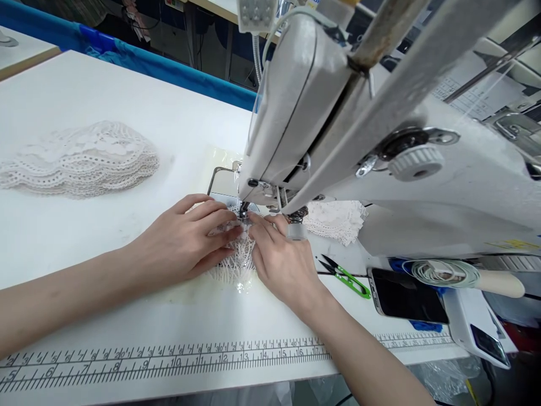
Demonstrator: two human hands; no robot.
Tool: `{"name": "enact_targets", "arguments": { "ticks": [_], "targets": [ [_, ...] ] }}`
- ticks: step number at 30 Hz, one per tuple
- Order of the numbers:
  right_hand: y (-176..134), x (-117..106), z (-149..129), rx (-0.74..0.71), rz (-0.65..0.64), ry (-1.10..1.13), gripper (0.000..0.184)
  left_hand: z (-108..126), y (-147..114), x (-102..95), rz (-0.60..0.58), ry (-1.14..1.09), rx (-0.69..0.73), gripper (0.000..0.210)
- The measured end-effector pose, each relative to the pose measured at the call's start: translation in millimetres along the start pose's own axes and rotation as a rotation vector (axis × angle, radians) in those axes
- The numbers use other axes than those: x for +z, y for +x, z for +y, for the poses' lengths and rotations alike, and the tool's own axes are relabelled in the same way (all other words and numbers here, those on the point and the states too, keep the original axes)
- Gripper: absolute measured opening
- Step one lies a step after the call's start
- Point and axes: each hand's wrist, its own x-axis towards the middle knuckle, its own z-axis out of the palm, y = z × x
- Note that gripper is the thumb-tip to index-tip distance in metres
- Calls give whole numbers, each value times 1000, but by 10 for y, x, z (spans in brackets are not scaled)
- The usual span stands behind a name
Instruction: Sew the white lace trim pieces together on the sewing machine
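Note:
A piece of white lace [236, 260] lies on the bed of a sewing machine [291, 107], its far end under the presser foot [243, 210]. From the left, my left hand [196, 234] holds the lace against the bed, fingers bent over its edge near the foot. On the other side my right hand [281, 256] has its fingers closed on the lace close to the needle area. The fingertips of both hands are partly hidden by the lace and the machine head.
A stack of lace pieces [84, 160] lies on the left of the table. More lace [336, 220] sits behind my right hand. Green thread snips [346, 277], a phone [408, 296] and a coiled tape [443, 273] lie to the right. A printed ruler [177, 361] runs along the front edge.

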Motion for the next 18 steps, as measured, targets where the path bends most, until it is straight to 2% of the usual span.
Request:
{"name": "enact_targets", "arguments": {
  "ticks": [11, 18],
  "targets": [
    [7, 9, -1, -7, 47, -71, 28, 49, -36, 5, -22, 73, -10, 36],
    [-4, 24, 12, -12, 33, -100, 28, 56, -38, 23, -8, 70, -28, 35]
  ]
}}
